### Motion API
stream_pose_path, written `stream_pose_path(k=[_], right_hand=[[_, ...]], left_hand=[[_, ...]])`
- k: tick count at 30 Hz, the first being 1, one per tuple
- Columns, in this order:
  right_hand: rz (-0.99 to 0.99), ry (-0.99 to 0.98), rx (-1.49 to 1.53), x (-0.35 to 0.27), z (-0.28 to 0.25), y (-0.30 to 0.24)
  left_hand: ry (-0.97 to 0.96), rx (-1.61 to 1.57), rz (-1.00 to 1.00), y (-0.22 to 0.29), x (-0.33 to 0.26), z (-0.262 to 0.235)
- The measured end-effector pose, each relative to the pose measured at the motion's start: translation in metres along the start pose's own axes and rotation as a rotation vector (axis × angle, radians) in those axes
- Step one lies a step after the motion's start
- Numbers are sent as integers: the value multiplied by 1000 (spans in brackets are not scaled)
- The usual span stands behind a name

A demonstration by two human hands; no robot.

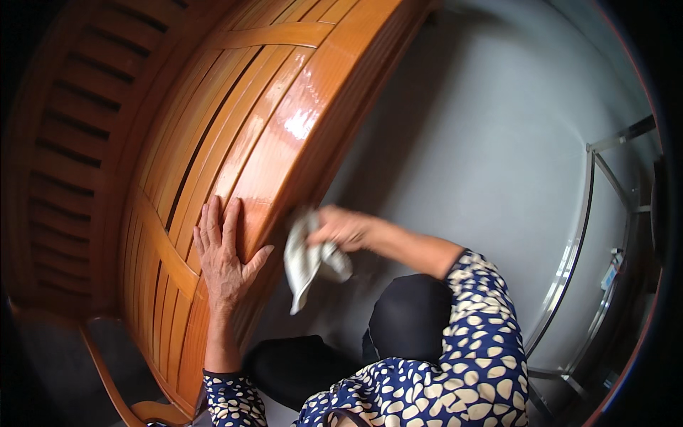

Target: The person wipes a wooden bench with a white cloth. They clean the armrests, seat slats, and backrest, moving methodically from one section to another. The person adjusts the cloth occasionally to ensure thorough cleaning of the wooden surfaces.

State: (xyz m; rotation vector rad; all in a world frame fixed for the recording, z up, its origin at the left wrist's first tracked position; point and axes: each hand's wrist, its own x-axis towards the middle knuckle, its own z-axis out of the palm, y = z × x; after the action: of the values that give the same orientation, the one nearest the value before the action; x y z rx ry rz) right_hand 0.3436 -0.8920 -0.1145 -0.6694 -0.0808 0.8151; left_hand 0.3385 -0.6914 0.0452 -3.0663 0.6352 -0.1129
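Note:
A long, glossy wooden bench (267, 153) with a slatted seat runs from the lower left up to the top of the head view. My left hand (223, 256) lies flat on the seat near its front edge, fingers spread and holding nothing. Just right of that edge, my right hand (341, 228) is closed on a whitish cloth (304, 260), which hangs down from the fingers. The cloth is somewhat blurred by motion. It is close to the bench's front face; whether it touches the wood I cannot tell.
The bench's slatted backrest (78, 164) rises on the far left, with a curved wooden armrest (160, 411) at the lower left. Grey floor (484, 142) stretches to the right. A metal frame (569, 263) stands at the right, with a small blue and white object (610, 274) beside it.

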Motion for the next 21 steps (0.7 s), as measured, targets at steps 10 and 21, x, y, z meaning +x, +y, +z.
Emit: stream_pose_path(k=[10,21], right_hand=[[-1034,1208,-926,29,-78,-133],[-1022,379,-1647,33,17,82]], left_hand=[[18,36,-14,3,2,-4],[49,-36,8,6,4,-3]])
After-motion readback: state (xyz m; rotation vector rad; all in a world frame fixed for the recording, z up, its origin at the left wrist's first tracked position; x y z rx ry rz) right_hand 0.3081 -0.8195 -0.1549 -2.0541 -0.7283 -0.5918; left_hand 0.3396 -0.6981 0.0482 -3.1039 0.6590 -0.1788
